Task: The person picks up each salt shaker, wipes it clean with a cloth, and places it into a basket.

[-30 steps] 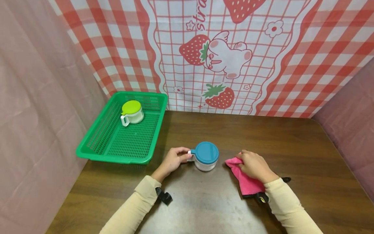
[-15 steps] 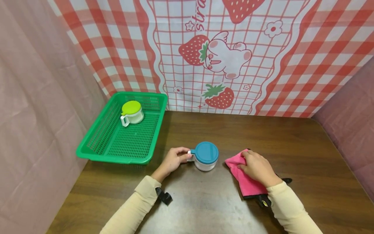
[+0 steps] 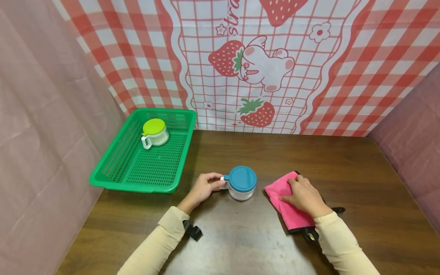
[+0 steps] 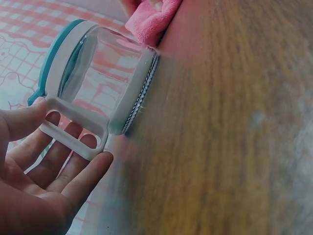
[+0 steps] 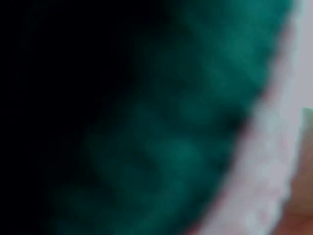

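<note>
A clear jar with a blue lid (image 3: 242, 178) and a white handle stands upright on the wooden table, mid-view. My left hand (image 3: 203, 188) holds that handle (image 4: 80, 125) between thumb and fingers; the left wrist view shows fingertips through and under its loop. To the right of the jar, my right hand (image 3: 305, 196) grips a pink cloth (image 3: 283, 191) with dark edging, thumb and fingers gathering a fold in it. The cloth spreads partly under the palm. The right wrist view is a blur of dark green and pale pink, with a bit of skin at its right edge.
At the back left sits a green plastic basket (image 3: 137, 186). Inside it stands a similar jar with a lime-green lid (image 3: 154, 126). A red checked strawberry curtain (image 3: 258, 72) hangs behind the table (image 3: 343, 164); pink drapes (image 3: 51, 133) flank it.
My right hand has shifted slightly right and its fingers have spread, so the pink cloth, bunched earlier, lies flatter with its upper corner showing. My left hand and the jar stay put.
</note>
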Motion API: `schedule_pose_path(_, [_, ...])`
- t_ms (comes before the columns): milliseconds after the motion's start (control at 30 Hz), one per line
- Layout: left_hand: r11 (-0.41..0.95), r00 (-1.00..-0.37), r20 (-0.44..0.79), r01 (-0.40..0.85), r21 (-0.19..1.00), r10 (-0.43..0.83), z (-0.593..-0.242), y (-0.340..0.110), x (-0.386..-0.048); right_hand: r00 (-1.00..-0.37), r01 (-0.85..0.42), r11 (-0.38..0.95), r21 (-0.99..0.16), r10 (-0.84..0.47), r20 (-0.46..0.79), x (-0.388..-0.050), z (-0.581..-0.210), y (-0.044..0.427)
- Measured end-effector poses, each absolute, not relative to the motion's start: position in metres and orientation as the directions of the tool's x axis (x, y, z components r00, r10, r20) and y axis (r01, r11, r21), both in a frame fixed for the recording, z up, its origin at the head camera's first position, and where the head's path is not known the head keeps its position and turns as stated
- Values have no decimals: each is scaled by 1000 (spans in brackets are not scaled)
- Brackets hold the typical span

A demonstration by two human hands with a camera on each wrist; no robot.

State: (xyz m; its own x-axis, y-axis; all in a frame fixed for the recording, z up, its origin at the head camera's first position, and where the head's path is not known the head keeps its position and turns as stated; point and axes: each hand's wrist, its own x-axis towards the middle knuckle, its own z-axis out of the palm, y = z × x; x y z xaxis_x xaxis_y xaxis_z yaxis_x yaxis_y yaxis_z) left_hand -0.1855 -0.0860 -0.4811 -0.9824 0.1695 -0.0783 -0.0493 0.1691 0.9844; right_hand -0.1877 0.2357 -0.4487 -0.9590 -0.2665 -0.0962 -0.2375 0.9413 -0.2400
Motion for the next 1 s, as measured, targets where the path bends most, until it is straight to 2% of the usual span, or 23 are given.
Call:
schedule_pose_path(267, [163,-981,-79,-51,985,174,-480,-86,-186,-954,-227,948,-223,-262,-143,-191,-449,237])
schedule_pose_path(700, [189,-982,-73,-40,981,173,-479,-82,-183,-954,-230,949,-214,-263,-141,-192,-454,237])
schedule_pose_path(1000, [237,-985,-13,28,971,172,-479,-79,-185,-955,-231,949,-213,-263,-136,-191,-452,236])
